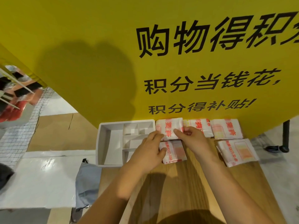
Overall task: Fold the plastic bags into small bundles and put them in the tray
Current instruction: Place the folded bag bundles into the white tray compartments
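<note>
Wood table (186, 183) runs under both your forearms, and a grey sack (88, 180) lies on the floor off to the left of your L arm. Your left hand (148, 147) lies low w/ fingers nearly straight and relaxed, gripping nothing. Its thumb tip rests on the near bundle (175, 151), a folded white bag w/ red print just right of that hand, and its index tip reaches the lower edge of the far-left bundle (168, 128) just beyond. Your right hand (192, 139) sits just right of the L one, fingers curled and thumb on top, pinching the right edge of that far-left bundle. Well right of your R hand a side bundle (237, 151) lies flat on the wood. Directly left of your L hand sits the tray (98, 143), white w/ several compartments, its right part hidden under that hand. Beyond your R fingertips the middle bundle (200, 126) and then the far-right bundle (226, 130) continue the row, all against the foot of the yellow board (97, 46) w/ black characters standing past both hands. Far left of the tray lies flat cardboard (61, 131).
</note>
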The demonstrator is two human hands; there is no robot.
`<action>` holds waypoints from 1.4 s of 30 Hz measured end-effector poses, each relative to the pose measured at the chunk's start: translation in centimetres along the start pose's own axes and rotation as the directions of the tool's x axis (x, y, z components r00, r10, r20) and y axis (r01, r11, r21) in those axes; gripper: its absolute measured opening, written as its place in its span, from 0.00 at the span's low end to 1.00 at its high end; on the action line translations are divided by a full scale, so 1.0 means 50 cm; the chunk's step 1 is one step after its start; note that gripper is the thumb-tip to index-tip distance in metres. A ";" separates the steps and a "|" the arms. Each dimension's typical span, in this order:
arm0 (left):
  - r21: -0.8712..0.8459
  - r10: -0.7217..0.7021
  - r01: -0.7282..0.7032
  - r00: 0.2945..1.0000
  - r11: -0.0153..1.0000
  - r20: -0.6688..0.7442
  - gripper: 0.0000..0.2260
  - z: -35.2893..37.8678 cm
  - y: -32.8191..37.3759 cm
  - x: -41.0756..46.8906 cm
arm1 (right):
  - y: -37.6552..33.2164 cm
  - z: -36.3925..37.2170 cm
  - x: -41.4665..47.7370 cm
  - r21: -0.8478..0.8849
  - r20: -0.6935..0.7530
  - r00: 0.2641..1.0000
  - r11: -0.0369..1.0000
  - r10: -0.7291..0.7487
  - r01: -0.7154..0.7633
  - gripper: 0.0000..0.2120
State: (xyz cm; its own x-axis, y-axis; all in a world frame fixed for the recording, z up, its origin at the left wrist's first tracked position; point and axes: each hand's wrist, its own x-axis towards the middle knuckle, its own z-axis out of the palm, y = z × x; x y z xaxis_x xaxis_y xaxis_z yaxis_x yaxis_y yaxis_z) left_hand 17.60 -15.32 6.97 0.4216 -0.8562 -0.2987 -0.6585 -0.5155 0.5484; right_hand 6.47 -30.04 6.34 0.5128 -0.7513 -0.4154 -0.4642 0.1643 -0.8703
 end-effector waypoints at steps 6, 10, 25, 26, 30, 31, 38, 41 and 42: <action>-0.083 -0.009 0.004 0.998 0.997 -0.062 0.25 0.000 0.001 -0.005 | 0.003 -0.005 -0.025 0.114 0.047 0.999 0.993 -0.016 0.011 0.04; -0.335 -0.050 -0.022 0.977 0.942 -0.206 0.24 -0.012 0.015 -0.007 | -0.013 -0.025 -0.047 0.191 0.087 0.994 0.980 -0.066 0.048 0.02; -0.921 -0.596 -0.014 0.758 0.389 -0.264 0.14 -0.041 -0.156 -0.175 | -0.041 0.229 -0.089 0.071 0.328 0.940 0.994 -0.097 0.078 0.18; -0.913 -0.620 -0.014 0.730 0.408 -0.289 0.15 -0.039 -0.170 -0.188 | -0.037 0.252 -0.096 0.049 0.354 0.931 0.996 -0.093 0.081 0.20; -0.798 -0.570 0.051 0.727 0.600 -0.382 0.14 -0.027 -0.218 -0.226 | -0.029 0.318 -0.112 -0.032 0.343 0.931 0.989 -0.128 0.148 0.19; -0.737 -0.533 0.077 0.742 0.671 -0.407 0.13 -0.026 -0.229 -0.234 | -0.029 0.330 -0.112 -0.082 0.308 0.940 0.980 -0.150 0.184 0.19; -0.388 -0.334 0.159 0.834 0.908 -0.440 0.20 -0.012 -0.296 -0.262 | 0.004 0.373 -0.118 -0.250 0.279 0.907 0.888 -0.316 0.386 0.10; -0.206 -0.255 0.182 0.868 0.962 -0.426 0.23 -0.005 -0.307 -0.247 | 0.016 0.362 -0.113 -0.327 0.305 0.881 0.829 -0.362 0.454 0.05; -0.129 -0.243 0.207 0.869 0.970 -0.430 0.24 -0.003 -0.311 -0.240 | 0.017 0.355 -0.113 -0.337 0.303 0.879 0.821 -0.369 0.461 0.04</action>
State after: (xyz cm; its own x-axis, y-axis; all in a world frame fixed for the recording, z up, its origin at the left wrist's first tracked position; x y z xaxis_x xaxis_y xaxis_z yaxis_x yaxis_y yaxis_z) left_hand 22.87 2.96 2.16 0.7948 -0.6042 -0.0566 -0.4707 -0.6727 0.5709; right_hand 16.00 -14.34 3.25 0.8407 -0.5270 -0.1244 -0.3882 -0.4264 -0.8170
